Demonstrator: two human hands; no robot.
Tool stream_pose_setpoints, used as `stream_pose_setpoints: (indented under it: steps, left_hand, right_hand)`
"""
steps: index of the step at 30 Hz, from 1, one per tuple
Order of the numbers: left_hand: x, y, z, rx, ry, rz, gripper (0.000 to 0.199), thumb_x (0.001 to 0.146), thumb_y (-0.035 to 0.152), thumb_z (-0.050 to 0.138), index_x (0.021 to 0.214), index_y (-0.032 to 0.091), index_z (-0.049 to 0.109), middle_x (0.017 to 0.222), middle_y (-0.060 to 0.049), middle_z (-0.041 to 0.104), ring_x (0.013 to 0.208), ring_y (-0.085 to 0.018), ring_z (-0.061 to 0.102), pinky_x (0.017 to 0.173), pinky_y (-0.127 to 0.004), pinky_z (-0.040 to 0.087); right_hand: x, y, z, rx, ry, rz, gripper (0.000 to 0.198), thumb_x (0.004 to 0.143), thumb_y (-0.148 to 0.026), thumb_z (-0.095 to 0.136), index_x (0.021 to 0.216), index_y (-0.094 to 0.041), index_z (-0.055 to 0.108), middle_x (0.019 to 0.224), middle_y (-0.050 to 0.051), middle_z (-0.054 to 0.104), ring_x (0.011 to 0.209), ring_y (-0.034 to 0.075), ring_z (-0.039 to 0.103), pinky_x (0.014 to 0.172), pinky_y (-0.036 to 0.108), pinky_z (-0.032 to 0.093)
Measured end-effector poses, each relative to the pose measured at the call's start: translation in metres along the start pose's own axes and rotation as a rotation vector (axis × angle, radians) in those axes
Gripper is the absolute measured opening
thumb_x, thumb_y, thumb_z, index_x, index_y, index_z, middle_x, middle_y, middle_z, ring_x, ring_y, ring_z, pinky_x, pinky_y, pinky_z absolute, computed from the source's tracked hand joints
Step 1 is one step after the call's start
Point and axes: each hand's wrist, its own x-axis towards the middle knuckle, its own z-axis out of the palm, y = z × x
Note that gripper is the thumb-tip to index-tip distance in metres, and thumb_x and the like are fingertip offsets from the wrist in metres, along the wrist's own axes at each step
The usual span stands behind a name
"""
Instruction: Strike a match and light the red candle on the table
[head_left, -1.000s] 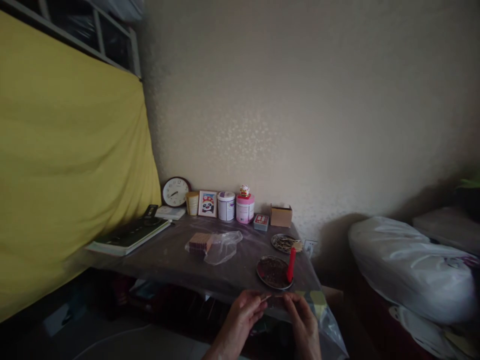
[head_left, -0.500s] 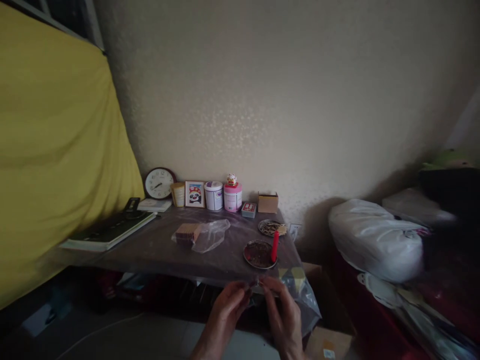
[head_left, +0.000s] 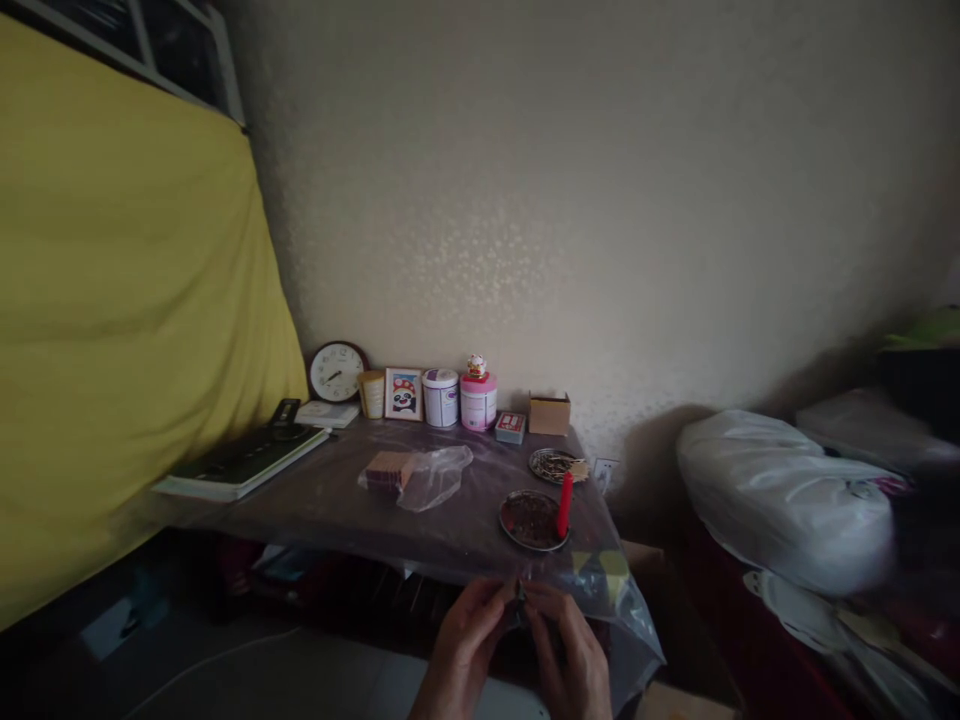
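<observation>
Two hands (head_left: pixel 517 625) pinching one small dark object (head_left: pixel 519 592) — two round dishes (head_left: pixel 532 520), one red candle (head_left: pixel 564 505)

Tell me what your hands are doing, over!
Left hand and right hand pinch one small dark item, too dim to identify. Round dish with red stick just beyond. Nothing between.

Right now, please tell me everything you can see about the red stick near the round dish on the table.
The red stick is a short, slim, plain red rod, perhaps plastic or wax; the dim light hides detail. It looks nearly upright at the right edge of the round dark dish, touching or overlapping its rim, near the table's front right corner. Neither hand touches it.
</observation>
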Motion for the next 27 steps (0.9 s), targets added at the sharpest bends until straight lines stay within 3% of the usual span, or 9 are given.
stream_pose_setpoints:
  steps: [8, 16, 20, 24, 27]
  left_hand:
    - [-0.002, -0.006, -0.010, -0.052, 0.046, 0.001, 0.019, 0.079, 0.023, 0.059, 0.094, 0.015, 0.066, 0.099, -0.010, 0.068, 0.096, -0.021, 0.058, 0.089, -0.035, 0.040]
    - [-0.005, -0.002, -0.005, -0.054, 0.127, -0.008, 0.018, 0.077, 0.024, 0.062, 0.093, 0.017, 0.066, 0.098, -0.007, 0.067, 0.094, -0.018, 0.058, 0.086, -0.031, 0.041]
    - [-0.004, -0.003, -0.006, -0.062, 0.189, -0.047, 0.021, 0.074, 0.026, 0.066, 0.094, 0.018, 0.066, 0.099, -0.008, 0.068, 0.094, -0.019, 0.058, 0.086, -0.033, 0.041]
    - [-0.002, -0.002, -0.004, -0.050, 0.198, -0.037, 0.022, 0.073, 0.026, 0.067, 0.093, 0.016, 0.065, 0.095, -0.009, 0.069, 0.090, -0.018, 0.060, 0.085, -0.032, 0.041]
    - [-0.004, 0.003, 0.001, -0.018, 0.136, -0.014, 0.021, 0.076, 0.026, 0.063, 0.095, 0.017, 0.064, 0.101, -0.010, 0.068, 0.097, -0.019, 0.058, 0.089, -0.033, 0.038]
  right_hand:
    - [0.003, -0.003, -0.001, -0.007, -0.003, 0.007, 0.015, 0.086, -0.020, 0.051, 0.095, -0.023, 0.063, 0.092, 0.005, 0.069, 0.085, 0.016, 0.067, 0.076, 0.023, 0.054]
    - [0.001, 0.000, 0.000, -0.040, 0.007, -0.043, 0.014, 0.087, -0.016, 0.047, 0.095, -0.022, 0.058, 0.089, 0.004, 0.066, 0.084, 0.015, 0.064, 0.075, 0.025, 0.052]
    - [0.004, -0.008, -0.010, -0.073, 0.074, -0.012, 0.014, 0.088, -0.015, 0.046, 0.094, -0.022, 0.057, 0.089, 0.005, 0.065, 0.084, 0.015, 0.064, 0.074, 0.025, 0.052]
    - [0.003, -0.005, -0.010, -0.044, 0.046, -0.088, 0.016, 0.086, -0.016, 0.048, 0.097, -0.022, 0.059, 0.095, 0.006, 0.067, 0.087, 0.016, 0.064, 0.076, 0.027, 0.051]
    - [0.003, 0.019, -0.001, -0.103, 0.011, 0.056, 0.020, 0.089, -0.027, 0.045, 0.081, -0.022, 0.063, 0.074, 0.003, 0.068, 0.069, 0.015, 0.065, 0.064, 0.025, 0.052]
